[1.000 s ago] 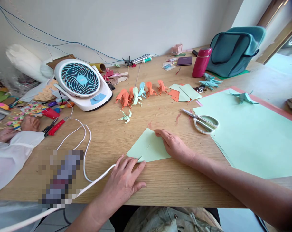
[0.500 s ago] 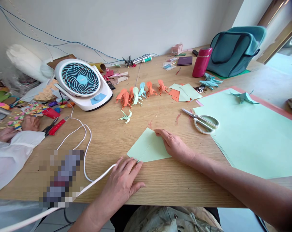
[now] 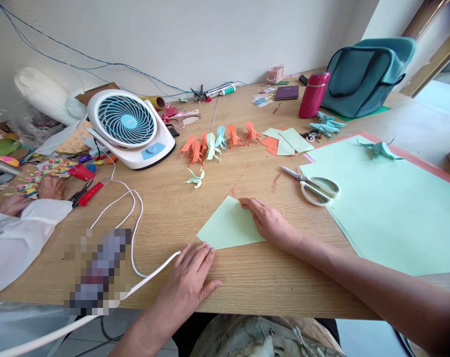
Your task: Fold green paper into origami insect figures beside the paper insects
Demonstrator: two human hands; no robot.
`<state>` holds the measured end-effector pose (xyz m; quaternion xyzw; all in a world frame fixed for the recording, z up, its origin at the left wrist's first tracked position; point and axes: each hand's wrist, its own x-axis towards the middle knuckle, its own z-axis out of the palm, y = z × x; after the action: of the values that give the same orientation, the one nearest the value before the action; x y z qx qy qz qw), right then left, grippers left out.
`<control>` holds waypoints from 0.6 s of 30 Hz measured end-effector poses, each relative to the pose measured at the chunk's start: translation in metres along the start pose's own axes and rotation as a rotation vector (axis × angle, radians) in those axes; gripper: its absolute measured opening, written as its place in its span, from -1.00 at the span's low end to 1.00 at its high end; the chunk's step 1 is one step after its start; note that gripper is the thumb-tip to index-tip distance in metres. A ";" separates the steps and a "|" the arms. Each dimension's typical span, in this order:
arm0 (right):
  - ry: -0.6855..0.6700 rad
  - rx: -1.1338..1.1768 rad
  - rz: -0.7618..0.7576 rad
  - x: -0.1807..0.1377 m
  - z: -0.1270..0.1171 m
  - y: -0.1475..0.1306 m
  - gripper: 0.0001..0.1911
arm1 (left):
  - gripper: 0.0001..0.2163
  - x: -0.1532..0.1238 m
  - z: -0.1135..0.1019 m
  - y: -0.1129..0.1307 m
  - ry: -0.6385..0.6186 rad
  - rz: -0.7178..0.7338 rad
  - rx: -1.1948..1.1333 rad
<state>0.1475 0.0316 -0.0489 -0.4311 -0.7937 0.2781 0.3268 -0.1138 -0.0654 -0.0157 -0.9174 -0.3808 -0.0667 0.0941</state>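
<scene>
A pale green sheet of paper (image 3: 230,225) lies on the table in front of me, its outline roughly four-sided with a point at the top. My left hand (image 3: 195,265) rests flat, fingers stretched out and the fingertips touching the paper's lower left edge. A white cable ends close to these fingers. At the right side of the paper, my right hand (image 3: 269,220) has its fingers together and curled over the edge; the thumb is hidden. To the right of that hand lie white-handled scissors (image 3: 316,187), blades partly apart.
Folded paper figures (image 3: 210,144) stand beyond the paper, near a white fan (image 3: 130,126). Large green sheets (image 3: 392,213) cover the right side. A pink bottle (image 3: 314,94) and a teal bag (image 3: 366,77) stand behind. At left are another person's hands (image 3: 49,187) and a red-handled cutter (image 3: 93,192).
My left hand has slid slightly left, so its fingers cover less of the paper. The right hand and paper keep their places; the whole view has shifted a little.
</scene>
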 end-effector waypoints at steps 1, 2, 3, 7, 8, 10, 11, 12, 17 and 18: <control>-0.001 0.001 0.000 0.000 0.000 0.000 -0.45 | -0.54 0.000 0.000 0.000 0.003 0.001 0.000; 0.000 0.001 -0.001 0.000 -0.001 -0.001 -0.45 | -0.54 -0.001 0.000 0.000 0.002 0.001 0.000; 0.001 0.000 0.000 0.000 -0.001 -0.001 -0.45 | -0.53 0.000 -0.001 0.000 -0.002 -0.001 -0.001; 0.000 -0.006 0.001 0.001 -0.002 -0.002 -0.45 | -0.48 0.007 -0.004 0.002 -0.059 -0.009 0.010; 0.001 -0.008 0.000 0.000 -0.001 -0.001 -0.45 | -0.46 0.010 -0.005 0.003 -0.087 -0.017 0.020; 0.002 -0.008 -0.010 0.000 0.000 0.001 -0.44 | -0.43 0.015 -0.005 0.005 -0.160 -0.050 0.039; 0.004 -0.008 -0.017 0.000 0.000 0.002 -0.44 | -0.42 0.017 -0.004 0.006 -0.197 -0.070 0.046; 0.006 -0.006 -0.025 0.000 0.001 0.004 -0.43 | -0.41 0.018 -0.004 0.007 -0.228 -0.089 0.050; 0.017 0.004 -0.045 0.000 0.003 0.006 -0.43 | -0.40 0.016 -0.002 0.008 -0.278 -0.120 0.056; 0.019 0.007 -0.041 0.000 0.002 0.006 -0.44 | -0.40 0.015 -0.001 0.008 -0.273 -0.121 0.059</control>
<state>0.1488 0.0336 -0.0547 -0.4161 -0.7982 0.2702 0.3415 -0.0974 -0.0613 -0.0126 -0.8902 -0.4464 0.0644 0.0644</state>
